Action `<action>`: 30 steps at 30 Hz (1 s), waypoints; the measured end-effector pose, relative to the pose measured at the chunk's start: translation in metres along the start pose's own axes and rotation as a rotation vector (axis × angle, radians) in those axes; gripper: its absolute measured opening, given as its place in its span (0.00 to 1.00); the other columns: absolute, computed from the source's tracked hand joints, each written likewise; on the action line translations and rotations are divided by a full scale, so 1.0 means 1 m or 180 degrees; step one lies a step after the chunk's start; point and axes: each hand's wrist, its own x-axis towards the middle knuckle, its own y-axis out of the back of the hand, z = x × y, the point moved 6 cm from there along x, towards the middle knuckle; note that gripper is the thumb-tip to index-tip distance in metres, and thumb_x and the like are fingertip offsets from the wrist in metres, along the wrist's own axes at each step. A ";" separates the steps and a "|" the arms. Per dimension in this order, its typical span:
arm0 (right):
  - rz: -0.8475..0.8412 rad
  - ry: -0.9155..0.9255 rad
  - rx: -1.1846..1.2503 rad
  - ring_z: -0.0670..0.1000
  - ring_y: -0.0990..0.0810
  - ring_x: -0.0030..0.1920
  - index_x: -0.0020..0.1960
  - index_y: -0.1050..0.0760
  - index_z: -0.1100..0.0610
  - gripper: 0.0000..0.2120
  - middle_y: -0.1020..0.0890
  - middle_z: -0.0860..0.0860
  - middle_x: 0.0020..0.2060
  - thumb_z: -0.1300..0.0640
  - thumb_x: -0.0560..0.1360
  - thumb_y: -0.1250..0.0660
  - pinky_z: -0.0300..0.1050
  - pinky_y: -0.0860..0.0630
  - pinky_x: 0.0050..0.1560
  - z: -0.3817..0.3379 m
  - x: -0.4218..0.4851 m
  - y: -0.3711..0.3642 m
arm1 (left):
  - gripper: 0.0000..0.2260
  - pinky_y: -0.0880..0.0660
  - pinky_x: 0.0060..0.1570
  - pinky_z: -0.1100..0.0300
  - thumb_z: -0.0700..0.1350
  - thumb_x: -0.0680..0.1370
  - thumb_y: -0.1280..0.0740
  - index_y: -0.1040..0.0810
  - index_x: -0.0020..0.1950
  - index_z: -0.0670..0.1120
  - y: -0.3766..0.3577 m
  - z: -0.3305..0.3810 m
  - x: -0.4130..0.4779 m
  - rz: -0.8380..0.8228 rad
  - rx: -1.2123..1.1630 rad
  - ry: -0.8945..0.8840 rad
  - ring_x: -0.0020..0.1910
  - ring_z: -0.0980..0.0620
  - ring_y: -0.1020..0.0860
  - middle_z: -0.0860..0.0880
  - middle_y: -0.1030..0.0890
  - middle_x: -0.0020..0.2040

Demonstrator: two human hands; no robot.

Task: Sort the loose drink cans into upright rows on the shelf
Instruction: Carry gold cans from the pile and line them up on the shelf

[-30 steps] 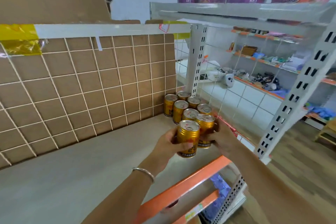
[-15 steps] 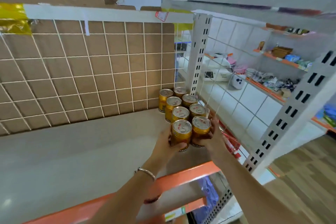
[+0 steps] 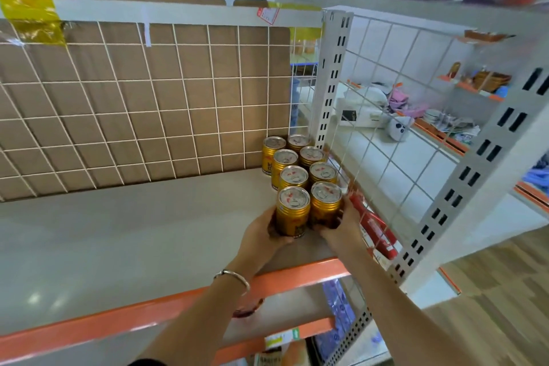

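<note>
Several gold drink cans stand upright in two rows at the right end of the grey shelf (image 3: pixel 118 241), running from the back corner toward the front. My left hand (image 3: pixel 261 232) grips the front can of the left row (image 3: pixel 292 211). My right hand (image 3: pixel 341 223) grips the front can of the right row (image 3: pixel 325 202). Both front cans stand upright against the cans behind them. The back cans (image 3: pixel 285 157) sit close to the wire grid.
A wire grid backed by brown cardboard (image 3: pixel 148 104) closes the shelf's rear. A wire side panel (image 3: pixel 386 128) and a white slotted post (image 3: pixel 331 80) bound the right end. The shelf's orange front edge (image 3: pixel 178 306) lies below my wrists. A red object (image 3: pixel 374 226) hangs beside the side panel.
Both hands have carried the two front cans forward and down onto the shelf behind the rows. The camera has tilted upward and moved closer.
</note>
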 end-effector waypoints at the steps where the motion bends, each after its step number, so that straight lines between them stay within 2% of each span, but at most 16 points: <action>1: 0.0004 -0.0061 -0.0041 0.56 0.29 0.67 0.74 0.45 0.49 0.45 0.30 0.52 0.68 0.62 0.65 0.24 0.56 0.33 0.68 0.003 -0.001 -0.001 | 0.30 0.28 0.61 0.62 0.38 0.66 0.24 0.29 0.67 0.46 0.000 0.000 0.000 -0.0005 -0.0041 0.0043 0.59 0.51 0.22 0.53 0.22 0.58; 3: 0.0010 -0.0122 -0.0097 0.56 0.30 0.67 0.74 0.46 0.46 0.45 0.32 0.52 0.69 0.59 0.66 0.24 0.58 0.33 0.68 0.007 -0.001 -0.001 | 0.29 0.30 0.55 0.69 0.36 0.66 0.24 0.27 0.65 0.45 0.000 0.002 0.000 -0.0007 0.0023 0.0009 0.56 0.53 0.22 0.53 0.21 0.56; 5: 0.0034 -0.0085 -0.0179 0.56 0.30 0.68 0.73 0.47 0.44 0.46 0.34 0.51 0.70 0.55 0.64 0.23 0.58 0.33 0.68 0.007 0.000 -0.002 | 0.28 0.29 0.56 0.67 0.38 0.65 0.23 0.26 0.63 0.45 0.000 0.001 0.000 0.0040 0.0174 -0.0054 0.55 0.50 0.21 0.48 0.20 0.56; 7: 0.0075 -0.0054 -0.0249 0.56 0.31 0.68 0.73 0.47 0.45 0.47 0.35 0.52 0.71 0.52 0.64 0.23 0.58 0.33 0.68 0.007 0.001 -0.002 | 0.28 0.29 0.57 0.66 0.40 0.65 0.23 0.26 0.63 0.45 0.001 -0.001 0.001 0.0105 0.0373 -0.0053 0.53 0.49 0.22 0.46 0.25 0.53; 10: 0.0150 0.0006 -0.0298 0.57 0.31 0.69 0.73 0.46 0.48 0.44 0.35 0.53 0.71 0.53 0.66 0.23 0.56 0.33 0.68 0.006 -0.002 -0.002 | 0.27 0.32 0.53 0.72 0.40 0.66 0.23 0.26 0.63 0.44 0.001 -0.002 0.002 0.0128 0.0463 -0.0067 0.48 0.52 0.25 0.48 0.30 0.51; 14: 0.0207 0.0138 -0.0417 0.57 0.32 0.69 0.74 0.44 0.49 0.41 0.37 0.53 0.70 0.55 0.68 0.25 0.56 0.34 0.70 0.003 -0.004 0.000 | 0.27 0.31 0.50 0.73 0.40 0.66 0.23 0.26 0.64 0.44 0.001 -0.001 0.003 0.0100 0.0424 -0.0111 0.49 0.55 0.25 0.47 0.24 0.54; 18: 0.0238 0.0231 -0.0408 0.56 0.32 0.69 0.75 0.42 0.48 0.39 0.36 0.52 0.69 0.58 0.70 0.27 0.57 0.35 0.70 0.002 -0.005 0.002 | 0.30 0.32 0.46 0.82 0.39 0.67 0.24 0.28 0.67 0.47 0.002 -0.002 0.003 0.0032 0.0298 -0.0107 0.51 0.57 0.24 0.49 0.21 0.56; 21: 0.0295 0.0241 -0.0172 0.55 0.32 0.69 0.74 0.43 0.44 0.39 0.32 0.50 0.69 0.56 0.68 0.27 0.61 0.33 0.68 0.004 -0.006 0.002 | 0.31 0.31 0.52 0.74 0.41 0.68 0.25 0.30 0.69 0.50 0.000 -0.001 0.003 -0.0045 0.0414 -0.0145 0.56 0.54 0.22 0.50 0.21 0.59; 24: 0.0262 0.0317 -0.0155 0.55 0.33 0.70 0.74 0.43 0.47 0.39 0.32 0.51 0.70 0.52 0.68 0.29 0.61 0.34 0.69 0.003 -0.007 0.001 | 0.33 0.30 0.58 0.67 0.43 0.70 0.26 0.35 0.72 0.52 -0.001 0.000 0.002 -0.0089 0.0565 -0.0171 0.59 0.52 0.23 0.50 0.22 0.63; 27: 0.0301 0.0362 -0.0212 0.56 0.36 0.72 0.76 0.46 0.50 0.40 0.36 0.54 0.72 0.52 0.70 0.28 0.61 0.35 0.70 0.000 -0.008 0.002 | 0.35 0.31 0.64 0.61 0.43 0.72 0.28 0.40 0.75 0.52 -0.003 0.001 0.002 -0.0162 0.0664 -0.0168 0.63 0.51 0.25 0.51 0.24 0.66; 30: 0.0412 0.0340 -0.0211 0.57 0.35 0.72 0.77 0.50 0.51 0.42 0.42 0.53 0.74 0.53 0.71 0.27 0.59 0.34 0.70 0.002 -0.008 0.002 | 0.35 0.30 0.65 0.59 0.43 0.72 0.28 0.40 0.75 0.52 -0.005 0.005 0.002 -0.0188 0.0714 -0.0280 0.64 0.51 0.26 0.50 0.24 0.66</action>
